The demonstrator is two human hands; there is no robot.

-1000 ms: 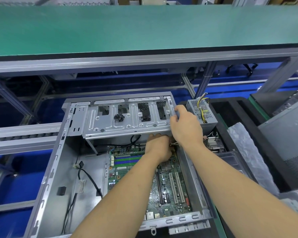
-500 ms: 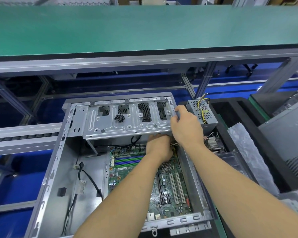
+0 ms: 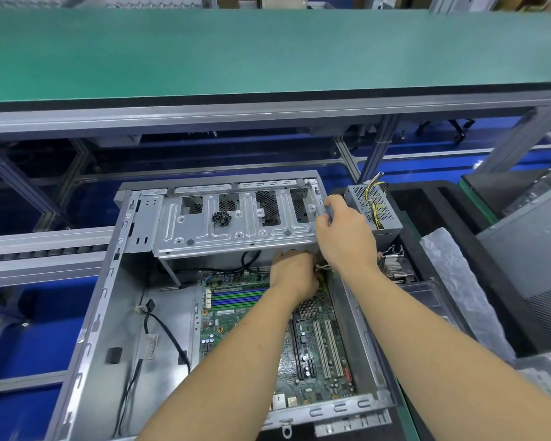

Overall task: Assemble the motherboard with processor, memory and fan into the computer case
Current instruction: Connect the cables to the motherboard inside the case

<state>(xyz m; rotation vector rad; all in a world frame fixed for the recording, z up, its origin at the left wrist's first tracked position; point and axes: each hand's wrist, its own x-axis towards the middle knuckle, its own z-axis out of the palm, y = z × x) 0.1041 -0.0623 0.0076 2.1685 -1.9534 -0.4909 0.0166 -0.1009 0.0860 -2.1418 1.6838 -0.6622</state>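
An open grey computer case [image 3: 86,329] lies flat in front of me. The green motherboard [image 3: 236,316] sits inside it, with blue and green memory slots and white expansion slots showing. My right hand [image 3: 344,237] grips the right end of the metal drive cage [image 3: 236,224] at the case's far side. My left hand [image 3: 295,275] reaches under the cage's edge at the board's far end, fingers curled beside a small white cable connector [image 3: 322,267]; what it holds is hidden. A finned heatsink [image 3: 395,265] lies outside the case to the right.
A grey power supply [image 3: 372,205] with yellow and black wires stands right of the case. A pile of black screws [image 3: 220,218] rests on the drive cage. Black cables [image 3: 169,332] run along the case floor. A green shelf [image 3: 268,49] overhangs. Plastic wrap [image 3: 458,281] lies at right.
Almost nothing has shifted. My left hand has crept slightly further under the drive cage; my right hand keeps its grip on the cage's right end.
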